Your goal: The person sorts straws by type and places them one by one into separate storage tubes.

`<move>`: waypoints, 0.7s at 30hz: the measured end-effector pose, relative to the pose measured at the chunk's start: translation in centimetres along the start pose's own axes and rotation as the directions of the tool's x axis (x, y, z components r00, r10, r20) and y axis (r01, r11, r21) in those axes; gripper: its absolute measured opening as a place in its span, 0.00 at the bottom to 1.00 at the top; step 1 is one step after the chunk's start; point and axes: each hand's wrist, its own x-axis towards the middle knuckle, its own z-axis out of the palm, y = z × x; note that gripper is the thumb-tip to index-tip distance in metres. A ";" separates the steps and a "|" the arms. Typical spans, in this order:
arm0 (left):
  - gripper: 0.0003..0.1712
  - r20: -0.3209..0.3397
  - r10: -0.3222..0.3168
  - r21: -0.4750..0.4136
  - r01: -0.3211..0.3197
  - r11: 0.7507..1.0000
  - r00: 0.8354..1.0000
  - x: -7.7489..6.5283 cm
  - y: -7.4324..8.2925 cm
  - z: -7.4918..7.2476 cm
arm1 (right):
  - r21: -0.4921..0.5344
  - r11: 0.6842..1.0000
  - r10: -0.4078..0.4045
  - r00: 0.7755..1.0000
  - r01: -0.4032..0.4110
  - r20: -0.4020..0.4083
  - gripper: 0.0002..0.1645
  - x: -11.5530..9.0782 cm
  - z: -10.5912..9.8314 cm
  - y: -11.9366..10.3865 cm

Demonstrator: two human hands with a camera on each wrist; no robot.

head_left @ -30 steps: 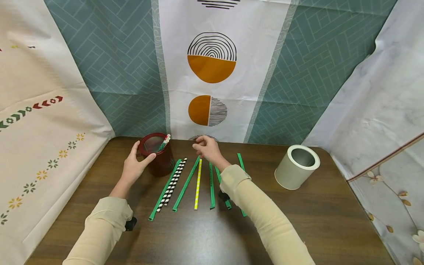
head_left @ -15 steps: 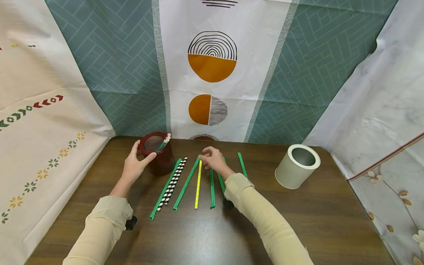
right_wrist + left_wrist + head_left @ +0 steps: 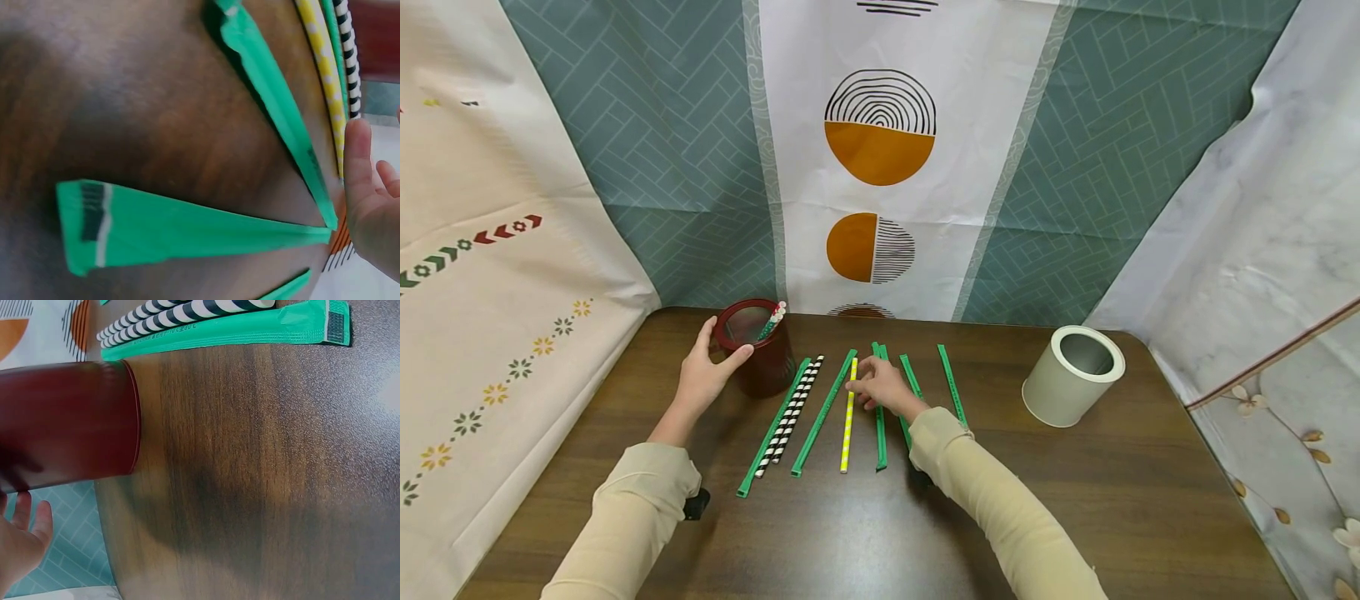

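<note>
My left hand (image 3: 703, 371) holds the dark red canister (image 3: 766, 371) near its rim, thumb on the near side and fingers round the left; the canister (image 3: 69, 425) stands upright on the table. Several straws (image 3: 772, 321) with green patterning and pale ends lean inside it. My right hand (image 3: 883, 385) reaches over the straws, with thumb and fingertips at the upper part of a yellow dotted straw (image 3: 847, 433). In the right wrist view, the thumb (image 3: 358, 147) is straight beside that straw's far end. Green wrapped straws (image 3: 187, 228) lie under the right hand and wrist.
Two black-and-white striped straws (image 3: 788, 421) lie between green wrapped straws, right of the canister. Another green wrapped straw (image 3: 952, 383) lies further right. A cream open can (image 3: 1067, 385) stands at the table's right. Patterned cloth (image 3: 880, 192) hangs behind the table (image 3: 820, 542).
My right hand has come down and slightly toward me, from above the straws' far ends to the yellow straw. The left hand and canister have stayed in place.
</note>
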 end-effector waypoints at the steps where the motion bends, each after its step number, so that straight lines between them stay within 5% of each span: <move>1: 0.50 0.001 0.000 0.000 0.000 1.000 1.000 0.0 0.0 0.0 | -0.004 1.000 0.004 1.000 -0.004 0.004 0.26 0.0 0.1 0.1; 15: 0.50 0.004 -0.004 -0.002 0.004 1.000 1.000 -0.1 0.1 0.0 | -0.034 0.999 0.038 0.999 -0.039 -0.032 0.22 -0.6 2.0 0.7; 21: 0.50 0.001 0.000 0.000 0.000 1.000 1.000 0.0 0.0 0.0 | -0.160 0.987 0.004 0.994 -0.021 -0.107 0.18 -0.5 2.7 1.0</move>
